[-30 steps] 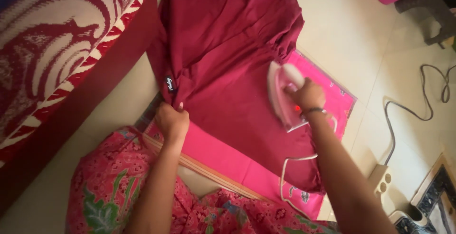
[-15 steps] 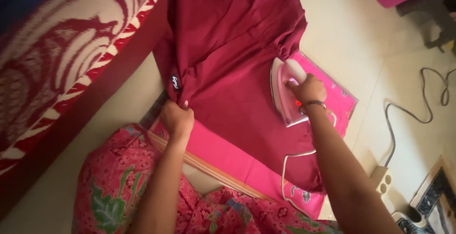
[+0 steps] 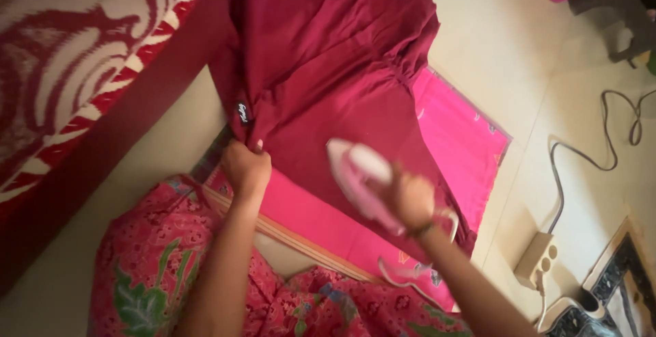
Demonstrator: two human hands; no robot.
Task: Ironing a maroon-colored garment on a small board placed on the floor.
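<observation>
The left hand pinches the dark maroon cotton garment at the near left edge of the bright pink pad on the floor. The right hand fingers wrap the pale pink iron. Slack cloth could crease under it; lingering risks scorching.

We see a pale tiled floor carrying a bright pink cloth laid flat, and on that cloth lies a maroon garment. Also on the floor are a cream power strip, a dark cord and a red-and-white patterned mat.
</observation>
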